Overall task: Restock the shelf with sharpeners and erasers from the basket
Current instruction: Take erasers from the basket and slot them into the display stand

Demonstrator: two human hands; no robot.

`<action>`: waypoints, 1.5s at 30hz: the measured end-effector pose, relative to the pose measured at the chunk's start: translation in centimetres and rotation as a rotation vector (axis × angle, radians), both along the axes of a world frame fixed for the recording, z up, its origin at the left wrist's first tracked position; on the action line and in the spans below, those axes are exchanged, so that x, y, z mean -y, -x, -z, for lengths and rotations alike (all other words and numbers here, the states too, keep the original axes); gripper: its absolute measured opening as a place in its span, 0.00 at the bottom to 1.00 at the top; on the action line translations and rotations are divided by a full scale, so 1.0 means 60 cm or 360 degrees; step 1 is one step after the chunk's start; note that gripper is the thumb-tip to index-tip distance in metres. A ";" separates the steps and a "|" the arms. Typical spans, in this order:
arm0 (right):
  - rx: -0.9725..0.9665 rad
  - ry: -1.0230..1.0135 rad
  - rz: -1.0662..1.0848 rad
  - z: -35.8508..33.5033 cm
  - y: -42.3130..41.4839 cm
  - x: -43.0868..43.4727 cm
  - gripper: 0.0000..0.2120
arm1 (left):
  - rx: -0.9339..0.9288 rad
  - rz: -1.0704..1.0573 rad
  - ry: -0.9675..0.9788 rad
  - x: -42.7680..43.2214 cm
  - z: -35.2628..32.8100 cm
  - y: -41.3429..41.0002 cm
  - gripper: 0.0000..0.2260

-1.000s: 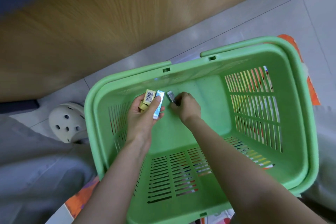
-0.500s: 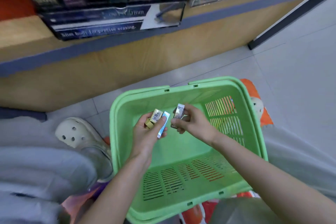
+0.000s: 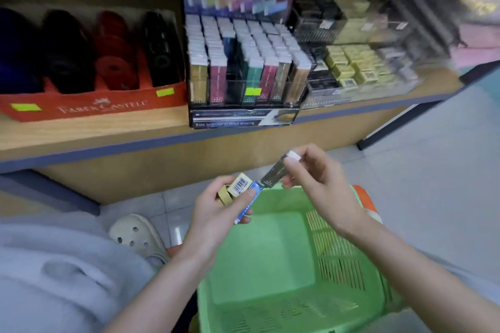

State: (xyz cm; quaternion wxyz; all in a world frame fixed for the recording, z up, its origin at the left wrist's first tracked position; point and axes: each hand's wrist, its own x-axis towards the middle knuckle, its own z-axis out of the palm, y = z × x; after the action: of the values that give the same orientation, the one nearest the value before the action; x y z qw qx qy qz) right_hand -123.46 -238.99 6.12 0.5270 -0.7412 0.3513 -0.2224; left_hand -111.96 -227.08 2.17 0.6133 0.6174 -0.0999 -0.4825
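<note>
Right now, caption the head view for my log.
Left hand holds yellow boxes and a blue eraser; right hand pinches a grey eraser over the basket, below the shelf.

My left hand (image 3: pixel 213 213) and right hand (image 3: pixel 322 181) are bare, and so are both forearms (image 3: pixel 167 286) as far down as the view reaches. I wear loose light-grey trousers (image 3: pixel 54 278) of soft cloth, creased into broad folds over my left leg. Next to that leg I wear a cream-white clog (image 3: pixel 135 235), smooth and rounded, its toe cap dotted with round holes.
</note>
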 end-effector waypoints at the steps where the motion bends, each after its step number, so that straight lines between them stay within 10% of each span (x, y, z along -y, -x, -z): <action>1: 0.0062 0.0096 0.0011 -0.019 -0.012 0.006 0.03 | 0.0033 0.0009 0.0030 -0.003 -0.014 -0.011 0.07; 7: 0.0215 0.0721 0.0082 -0.133 -0.092 0.059 0.05 | 0.0234 0.0023 0.0191 -0.011 -0.098 -0.083 0.07; 18: -0.0395 0.1470 -0.0121 -0.170 -0.116 0.144 0.03 | 0.0160 0.0070 0.0299 -0.009 -0.149 -0.130 0.08; 45: -0.0714 0.1310 -0.0548 -0.195 -0.136 0.171 0.05 | -0.0209 -0.0032 0.0402 0.040 -0.168 -0.115 0.11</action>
State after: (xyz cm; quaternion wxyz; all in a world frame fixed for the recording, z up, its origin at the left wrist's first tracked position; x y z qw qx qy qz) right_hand -115.30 -249.25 17.81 0.1312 -0.9645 0.2117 -0.0875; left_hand -105.08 -229.47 12.25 0.6961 0.5034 -0.1133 -0.4991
